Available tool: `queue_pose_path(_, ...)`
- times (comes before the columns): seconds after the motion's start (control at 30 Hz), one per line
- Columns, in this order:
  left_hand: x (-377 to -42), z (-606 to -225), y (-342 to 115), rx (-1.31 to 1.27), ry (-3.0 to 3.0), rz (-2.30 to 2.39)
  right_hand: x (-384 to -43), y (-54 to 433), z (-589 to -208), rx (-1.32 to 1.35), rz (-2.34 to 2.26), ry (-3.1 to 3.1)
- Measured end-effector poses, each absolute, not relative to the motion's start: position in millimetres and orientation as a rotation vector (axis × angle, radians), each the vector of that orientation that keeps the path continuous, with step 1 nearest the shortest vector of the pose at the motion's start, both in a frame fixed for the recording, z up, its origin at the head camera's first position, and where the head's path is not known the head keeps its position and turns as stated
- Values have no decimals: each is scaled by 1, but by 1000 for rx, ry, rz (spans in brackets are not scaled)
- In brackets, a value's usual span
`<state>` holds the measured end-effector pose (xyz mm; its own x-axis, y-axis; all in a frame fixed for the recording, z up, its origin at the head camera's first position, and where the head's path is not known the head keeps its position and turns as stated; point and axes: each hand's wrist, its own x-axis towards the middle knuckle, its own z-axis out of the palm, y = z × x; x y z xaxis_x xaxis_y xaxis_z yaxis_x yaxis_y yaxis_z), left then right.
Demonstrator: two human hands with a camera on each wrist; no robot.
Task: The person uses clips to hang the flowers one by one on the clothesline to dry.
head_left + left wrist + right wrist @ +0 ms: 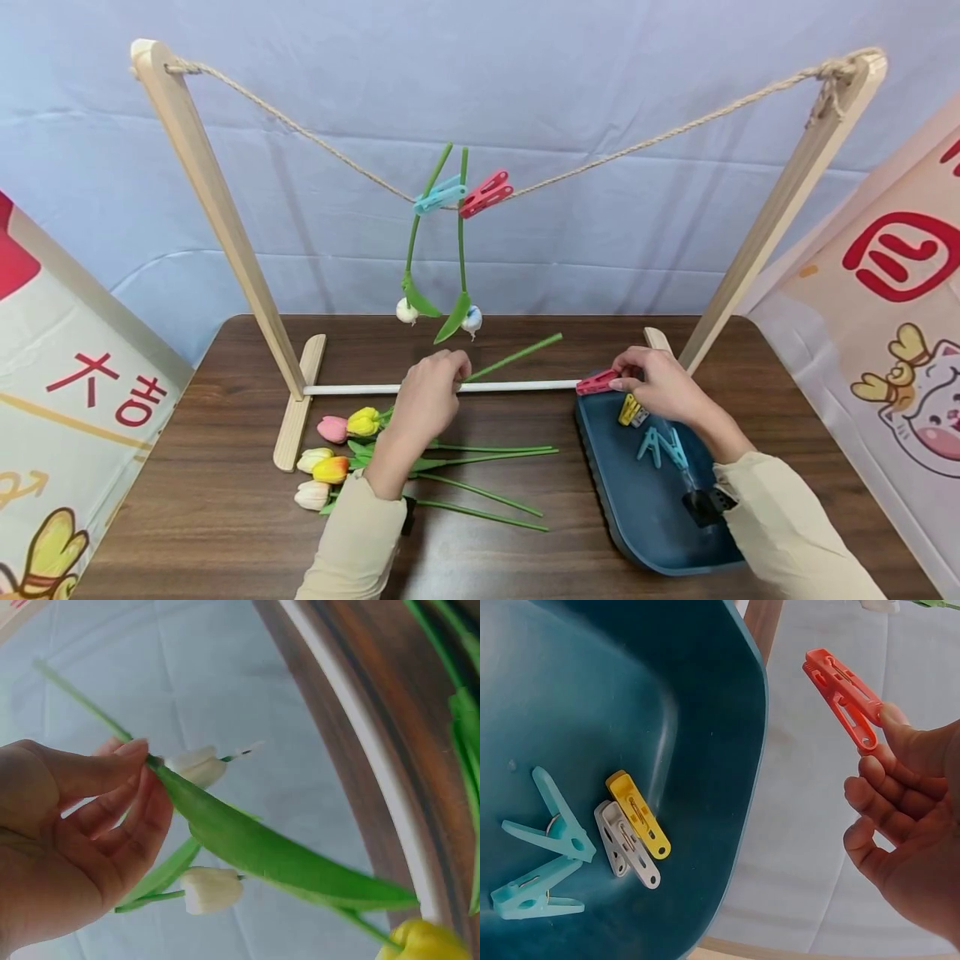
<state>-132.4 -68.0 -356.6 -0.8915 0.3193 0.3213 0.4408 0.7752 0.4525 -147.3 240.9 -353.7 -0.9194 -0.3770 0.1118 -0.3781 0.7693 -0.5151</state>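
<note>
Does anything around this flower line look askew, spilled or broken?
Nothing looks spilled or broken. One oddity: the rope sags into a V between the wooden posts, lowest about where two white tulips hang heads-down from clothespins.

**Yellow tulip and red clothespin, each pinched at fingertips**

The yellow tulip is held by its slim green stem in the left hand. The bare stem end sticks out slantwise on one side of the fingertips; on the other, a long pointed leaf and the yellow bloom extend away. The red clothespin juts beyond the right hand's thumb and fingertips, its handle ends nearest them, its far end together.
</note>
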Motion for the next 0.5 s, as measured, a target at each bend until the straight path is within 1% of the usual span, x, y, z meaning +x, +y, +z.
queue_pose_path(0.5,-152,-327,-45,-491,-2413,-1023,-149,236,-354,653,792,-2936)
